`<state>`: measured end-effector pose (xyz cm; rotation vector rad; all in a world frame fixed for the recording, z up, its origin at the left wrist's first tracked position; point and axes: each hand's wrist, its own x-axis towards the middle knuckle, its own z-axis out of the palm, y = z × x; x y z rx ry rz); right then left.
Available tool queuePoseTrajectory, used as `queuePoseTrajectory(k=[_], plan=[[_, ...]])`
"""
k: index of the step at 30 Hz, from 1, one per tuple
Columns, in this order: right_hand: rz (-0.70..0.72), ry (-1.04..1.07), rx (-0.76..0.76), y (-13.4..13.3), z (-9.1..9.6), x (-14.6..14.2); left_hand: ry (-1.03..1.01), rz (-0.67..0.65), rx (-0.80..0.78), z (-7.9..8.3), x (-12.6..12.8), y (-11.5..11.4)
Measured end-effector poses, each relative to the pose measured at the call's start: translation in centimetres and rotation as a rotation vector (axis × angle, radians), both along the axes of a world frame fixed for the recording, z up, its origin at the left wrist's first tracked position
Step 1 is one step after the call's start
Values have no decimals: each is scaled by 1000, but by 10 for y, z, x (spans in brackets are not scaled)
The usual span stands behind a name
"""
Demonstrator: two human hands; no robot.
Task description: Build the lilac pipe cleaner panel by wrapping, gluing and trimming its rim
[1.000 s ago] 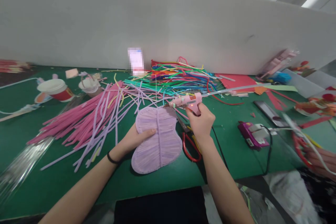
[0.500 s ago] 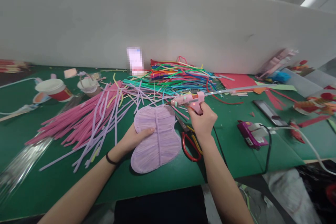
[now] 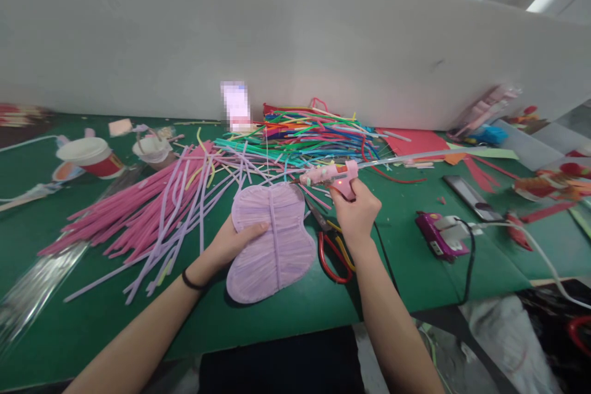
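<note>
My left hand [image 3: 237, 239] grips the left edge of a flat purple butterfly-shaped piece [image 3: 290, 246], thumb on top and the other fingers hidden underneath. A purple strip runs down the middle of the piece. In my right hand [image 3: 360, 209] is a pink hot glue gun [image 3: 330, 176], with a long clear glue stick [image 3: 410, 156] sticking out of its back. Its nozzle points left, at the upper right edge of the purple piece; whether it touches I cannot tell. A thin glue strand seems to rise near the piece's top.
Pink and purple pipe cleaners [image 3: 138, 209] lie to the left, with a multicoloured heap [image 3: 305, 135] at the back. Red-handled scissors [image 3: 333, 258] lie beside my right forearm. Paper cups [image 3: 90, 157] stand at far left; a purple power adapter [image 3: 438, 237] with cords sits right.
The whole view has shifted slightly, so things sit a little further left. Both hands keep their hold, and the glue gun stays at the piece's upper edge.
</note>
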<state>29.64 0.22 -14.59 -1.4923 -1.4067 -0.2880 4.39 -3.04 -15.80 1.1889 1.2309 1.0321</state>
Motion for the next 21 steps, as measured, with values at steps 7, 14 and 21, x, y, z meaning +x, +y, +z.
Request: queuePoseTrajectory(k=[7, 14, 21], plan=[[-21, -28, 1, 0, 1, 0, -14, 40, -27, 1, 0, -1], [2, -24, 36, 0, 0, 1, -49, 56, -35, 4, 1, -1], [-5, -8, 18, 0, -1, 2, -80, 42, -39, 0, -1, 2]])
